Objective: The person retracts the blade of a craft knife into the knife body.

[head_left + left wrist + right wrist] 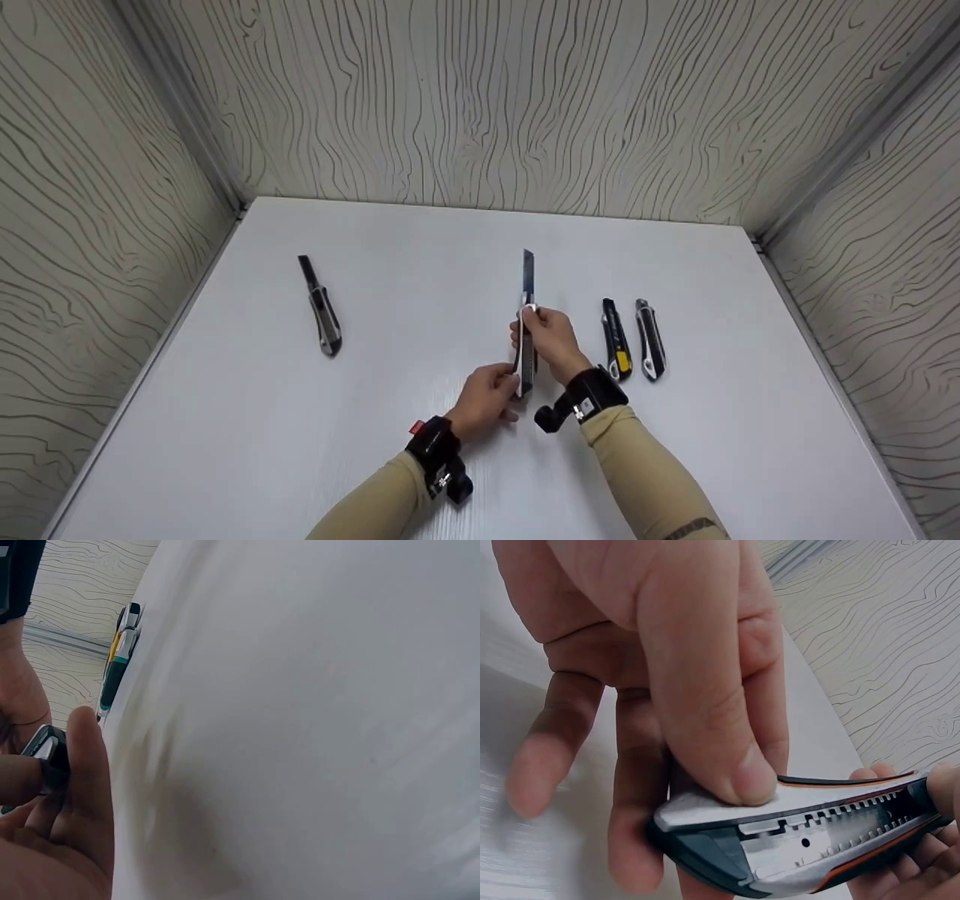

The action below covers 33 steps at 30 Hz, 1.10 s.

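A silver and dark utility knife [527,352] with orange trim points away from me, its long blade [529,271] slid out. My right hand [556,341] grips the handle close to the blade end, thumb laid along the top. At the butt end, my left hand [484,397] pinches the handle between thumb and fingers. The right wrist view shows the left thumb [754,776] pressed on the silver body near the dark end cap, with the toothed slot facing up. Its other fingers hang beneath.
A second utility knife [324,319] with its blade out lies on the white table [420,247] at the left. To the right of my hands lie a black and yellow utility knife [615,337] and a silver-dark one [651,341]. Wood-patterned panels [465,105] surround the table.
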### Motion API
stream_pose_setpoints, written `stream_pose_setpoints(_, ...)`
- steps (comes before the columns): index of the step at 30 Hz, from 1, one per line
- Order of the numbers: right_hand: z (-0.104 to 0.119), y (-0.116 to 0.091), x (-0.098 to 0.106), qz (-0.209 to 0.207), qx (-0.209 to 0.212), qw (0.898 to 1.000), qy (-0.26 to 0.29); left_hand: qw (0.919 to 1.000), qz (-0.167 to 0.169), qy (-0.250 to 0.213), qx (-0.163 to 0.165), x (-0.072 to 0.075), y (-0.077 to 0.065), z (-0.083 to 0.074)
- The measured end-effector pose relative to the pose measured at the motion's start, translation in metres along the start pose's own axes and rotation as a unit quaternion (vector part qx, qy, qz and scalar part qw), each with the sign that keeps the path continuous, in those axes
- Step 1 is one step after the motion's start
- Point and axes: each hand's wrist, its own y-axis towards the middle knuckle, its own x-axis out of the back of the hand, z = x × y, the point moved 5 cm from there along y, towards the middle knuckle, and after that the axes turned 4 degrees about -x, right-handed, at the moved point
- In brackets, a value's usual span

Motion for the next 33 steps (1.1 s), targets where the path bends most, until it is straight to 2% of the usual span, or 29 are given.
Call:
stream_pose_setpoints(7,0.0021,-0.0005,-0.0017,0.002,0.003,1.000,0.011,0.9999,-0.008,0.011,0.004,0.0012,0.0014,0.0007)
stream_pose_setpoints(12,0.0025,-0.0003,-0.0020,0.005,0.005,1.000,0.020,0.9998,-0.011,0.013,-0.007,0.0008,0.0018,0.0009)
stream_pose_setpoints(19,0.0016,-0.0004,-0.0015,0.007,0.000,1.000,0.017,0.9998,-0.009,0.011,-0.010,0.0005,0.0012,0.0013)
stream_pose_setpoints(33,0.0008,-0.0009,-0.0017,0.020,0.019,1.000,-0.006,0.9998,-0.014,0.011,-0.007,0.0015,0.0000,-0.0002)
